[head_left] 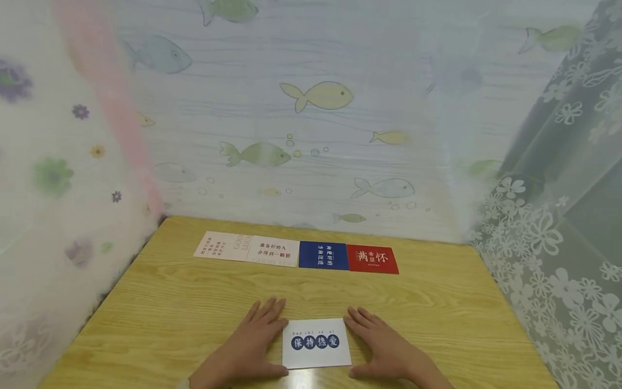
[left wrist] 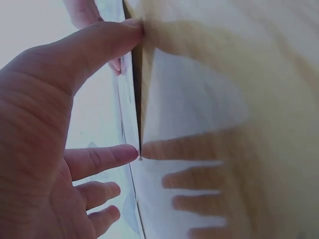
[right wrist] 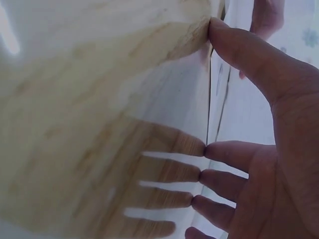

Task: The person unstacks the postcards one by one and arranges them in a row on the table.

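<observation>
A white card (head_left: 316, 356) with a row of dark blue circles bearing white characters lies on the wooden table near its front. To its left, my left hand (head_left: 250, 343) has its fingers spread and its thumb and index fingertips right at the card's left corners. Across from it, my right hand (head_left: 381, 346) rests with spread fingers, thumb and index fingertips right at the right corners. In the left wrist view the thumb (left wrist: 89, 47) and straight fingers meet the glossy surface; the right wrist view shows the right thumb (right wrist: 254, 57) likewise.
Farther back lies a row of cards: a pale pink one (head_left: 216, 246), a whitish one with red lettering (head_left: 274, 250), a blue one (head_left: 311, 255) and a red one (head_left: 389, 263). Behind the wooden table (head_left: 170, 302) hangs a fish-print curtain (head_left: 320, 183); lace (head_left: 539, 243) borders the right.
</observation>
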Demonstrator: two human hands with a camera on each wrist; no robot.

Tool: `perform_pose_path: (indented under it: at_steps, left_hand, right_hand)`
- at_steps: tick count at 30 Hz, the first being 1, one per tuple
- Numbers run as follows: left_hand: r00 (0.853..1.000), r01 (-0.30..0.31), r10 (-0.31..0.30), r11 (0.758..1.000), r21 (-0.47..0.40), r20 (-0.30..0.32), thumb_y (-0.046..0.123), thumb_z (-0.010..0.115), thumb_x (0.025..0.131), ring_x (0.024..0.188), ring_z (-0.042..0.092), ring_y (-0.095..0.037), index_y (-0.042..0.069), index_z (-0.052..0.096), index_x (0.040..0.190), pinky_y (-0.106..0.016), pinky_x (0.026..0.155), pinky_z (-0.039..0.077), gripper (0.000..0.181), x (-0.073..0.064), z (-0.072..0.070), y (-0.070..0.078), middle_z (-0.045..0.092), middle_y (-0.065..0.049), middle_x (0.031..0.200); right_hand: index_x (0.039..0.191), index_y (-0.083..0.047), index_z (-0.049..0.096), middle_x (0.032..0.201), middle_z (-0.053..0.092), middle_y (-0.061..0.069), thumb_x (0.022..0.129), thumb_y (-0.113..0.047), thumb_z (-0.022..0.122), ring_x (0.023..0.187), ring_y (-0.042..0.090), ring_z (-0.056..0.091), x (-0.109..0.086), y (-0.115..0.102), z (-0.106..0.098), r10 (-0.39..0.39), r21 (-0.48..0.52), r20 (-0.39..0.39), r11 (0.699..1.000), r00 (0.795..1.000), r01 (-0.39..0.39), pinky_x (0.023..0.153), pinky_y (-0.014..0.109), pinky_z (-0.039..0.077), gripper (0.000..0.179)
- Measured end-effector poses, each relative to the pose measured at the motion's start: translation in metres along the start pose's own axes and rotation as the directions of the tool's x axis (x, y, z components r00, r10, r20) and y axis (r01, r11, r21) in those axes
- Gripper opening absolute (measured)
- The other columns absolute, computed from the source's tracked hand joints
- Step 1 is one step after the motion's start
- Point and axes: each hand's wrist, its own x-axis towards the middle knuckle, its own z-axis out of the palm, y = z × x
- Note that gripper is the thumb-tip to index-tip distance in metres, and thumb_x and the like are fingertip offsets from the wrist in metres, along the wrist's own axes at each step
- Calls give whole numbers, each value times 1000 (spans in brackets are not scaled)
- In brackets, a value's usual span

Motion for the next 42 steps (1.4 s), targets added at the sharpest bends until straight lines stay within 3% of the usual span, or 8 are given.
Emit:
perform_pose_path:
  at_steps: [5,12,15,20,25,31,38,42]
  left_hand:
    - [1000,9,-9,999,-32,-21,63,84,63,154,22,-37,12,60,130,-59,124,19,87,1,1,-1,32,-17,165]
    - [1000,24,-24,998,-60,-6,65,86,58,153,25,-40,12,59,123,-57,124,23,88,2,-2,-1,30,-21,164]
    - [1000,3,-4,1000,-29,-26,65,87,57,154,23,-39,12,59,124,-55,124,22,90,3,-2,1,28,-21,165]
    - [992,-58,65,996,65,-110,64,87,52,154,24,-38,13,58,124,-53,125,21,93,3,0,4,27,-22,165]
    - [984,-78,93,992,103,-152,65,87,49,153,26,-38,14,58,122,-53,124,23,94,2,0,6,29,-22,164]
    - [982,-92,110,988,122,-155,67,85,50,153,26,-36,14,57,121,-51,125,24,93,1,1,6,31,-22,164]
    - [985,-87,99,992,92,-140,66,85,53,154,25,-37,14,58,122,-52,125,23,91,0,1,8,30,-21,164]
    - [985,-99,110,991,89,-133,68,84,55,154,25,-37,13,59,125,-53,125,23,92,0,0,8,30,-19,165]
  right_hand:
    - [158,-14,38,166,31,9,78,-70,73,153,38,25,0,-2,-1,4,-4,-1,1000,1000,-4,121,60,28,104]
    - [159,-15,36,168,26,14,76,-73,73,154,43,19,2,-4,1,-3,-14,2,1000,1000,3,121,61,27,108]
    - [159,-16,36,168,26,14,75,-73,73,154,42,18,4,-4,2,-6,-4,9,1000,1000,6,121,62,27,109]
    - [157,-15,40,167,28,13,74,-69,77,154,41,20,4,-5,4,-14,-5,-8,1000,1000,13,121,60,26,106]
    - [153,-14,45,166,31,11,73,-66,80,154,39,22,4,-7,6,-20,-27,-36,999,999,19,122,57,26,102]
    - [148,-11,50,165,34,11,70,-66,82,154,37,24,2,-10,6,-35,-40,-53,999,998,33,123,55,26,100]
    - [149,-13,49,165,34,7,67,-70,82,155,35,24,2,-12,5,1,-11,-16,1000,1000,-2,124,55,24,104]
    - [148,-11,51,164,36,8,66,-69,82,154,34,26,-2,-11,4,-16,-3,-60,1000,998,16,123,55,25,105]
